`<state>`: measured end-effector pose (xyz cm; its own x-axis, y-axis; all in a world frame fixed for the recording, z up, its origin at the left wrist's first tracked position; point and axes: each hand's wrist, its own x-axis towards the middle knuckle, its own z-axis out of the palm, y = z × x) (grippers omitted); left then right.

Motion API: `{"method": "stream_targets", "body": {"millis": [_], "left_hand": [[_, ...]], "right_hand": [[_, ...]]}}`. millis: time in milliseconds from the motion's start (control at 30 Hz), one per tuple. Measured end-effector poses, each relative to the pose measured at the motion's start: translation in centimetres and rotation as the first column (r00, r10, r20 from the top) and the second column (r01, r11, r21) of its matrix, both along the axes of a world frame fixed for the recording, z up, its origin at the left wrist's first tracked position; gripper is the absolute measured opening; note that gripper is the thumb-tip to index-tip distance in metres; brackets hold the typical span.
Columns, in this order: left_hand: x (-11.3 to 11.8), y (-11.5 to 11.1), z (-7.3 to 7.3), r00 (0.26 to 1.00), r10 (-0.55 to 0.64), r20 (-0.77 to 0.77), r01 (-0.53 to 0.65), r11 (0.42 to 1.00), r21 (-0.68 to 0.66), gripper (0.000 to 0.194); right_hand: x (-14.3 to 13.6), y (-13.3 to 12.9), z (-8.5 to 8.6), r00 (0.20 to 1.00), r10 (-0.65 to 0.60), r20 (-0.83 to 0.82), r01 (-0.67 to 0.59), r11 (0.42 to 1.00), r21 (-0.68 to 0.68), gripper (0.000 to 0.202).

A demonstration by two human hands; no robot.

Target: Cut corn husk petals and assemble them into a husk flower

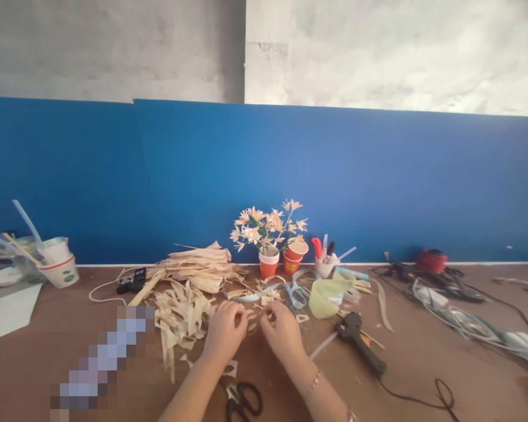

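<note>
From my view, the crumpled husk pile [182,313] lies in the lower middle, just left of my left hand [227,328], which is nearer than my right hand [282,329]. Straighter husks [205,266] lie beyond it, long axis across the frame. Both hands are curled, finger and thumb drawn close; I can't tell whether they pinch anything. The glue gun [364,350] bounds my right, slanting toward the lower right; scissors [233,391] sit between my forearms on the worktop [396,340].
</note>
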<state>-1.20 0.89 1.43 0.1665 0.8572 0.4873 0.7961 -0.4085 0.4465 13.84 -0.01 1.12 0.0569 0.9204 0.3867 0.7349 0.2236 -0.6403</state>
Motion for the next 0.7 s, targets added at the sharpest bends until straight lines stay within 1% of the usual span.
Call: {"method": "stream_targets", "body": {"millis": [100, 167, 300, 467, 567, 633, 700], "left_hand": [[-0.1, -0.1, 0.1, 0.998, -0.064, 0.006, 0.064, 0.998, -0.007, 0.016], [0.0, -0.2, 0.2, 0.996, -0.09, 0.004, 0.09, 0.996, -0.004, 0.015], [0.3, -0.3, 0.1, 0.996, -0.093, 0.0, 0.093, 0.996, 0.009, 0.013], [1.0, -0.6, 0.1, 1.0, 0.002, -0.015, -0.002, 1.0, 0.023, 0.013], [1.2, -0.7, 0.1, 0.999, 0.034, -0.031, -0.033, 0.999, 0.008, 0.014], [1.1, -0.6, 0.0, 0.997, 0.07, -0.045, -0.07, 0.998, 0.004, 0.013], [0.6, -0.2, -0.1, 0.989, 0.135, -0.054, -0.136, 0.991, -0.008, 0.013]], "right_hand": [[-0.1, 0.2, -0.4, 0.984, 0.153, -0.091, -0.147, 0.987, 0.065, 0.018], [-0.3, 0.2, -0.6, 0.981, 0.177, -0.084, -0.173, 0.983, 0.059, 0.015], [-0.6, 0.0, -0.7, 0.988, 0.15, -0.036, -0.149, 0.988, 0.035, 0.018], [-0.9, 0.0, -0.5, 0.997, 0.075, 0.008, -0.075, 0.997, 0.036, 0.016], [-1.0, 0.1, -0.4, 0.998, 0.052, 0.038, -0.053, 0.998, 0.029, 0.017], [-0.9, 0.1, -0.4, 0.998, 0.027, 0.058, -0.028, 0.999, 0.022, 0.016], [-0.6, 0.1, -0.3, 0.997, -0.009, 0.08, 0.008, 1.0, 0.005, 0.015]]}}
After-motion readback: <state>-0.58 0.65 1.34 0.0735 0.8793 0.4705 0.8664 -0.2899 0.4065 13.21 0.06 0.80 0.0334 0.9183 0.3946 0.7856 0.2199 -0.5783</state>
